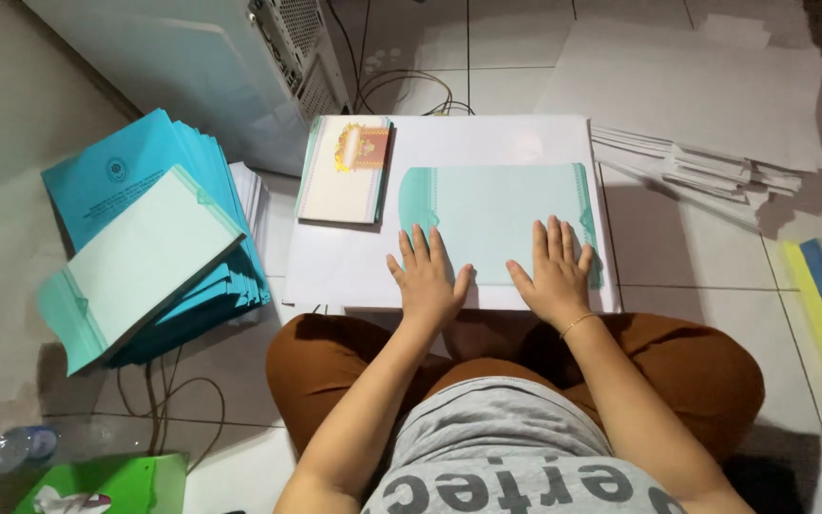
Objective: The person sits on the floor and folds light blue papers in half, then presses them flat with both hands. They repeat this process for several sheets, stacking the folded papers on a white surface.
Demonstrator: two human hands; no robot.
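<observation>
Pale floor tiles [687, 314] spread under us as we sit cross-legged, brown trousers and a grey shirt at the bottom of the head view. Nearest on our left lie a green tissue box [107, 485] and a clear plastic bottle [7, 447]. Ahead of our knees sits a low white board [354, 266]. Our left hand [427, 276] and right hand [552, 271] both press flat on the near edge of a pale teal folder [492, 224], fingers stretched out and slightly spread, gripping nothing; a thin bracelet circles the right wrist. The folder lies flat on the board, towards its right side. Just beyond our left hand rests a cream booklet [344, 171] with a red and gold emblem. Further left, a stack of teal folders [145, 247] fans across the floor. To the right, loose white sheets [706, 124] pile up. Farthest off stands a white computer case [240, 57] with cables [411, 90] trailing behind.
</observation>
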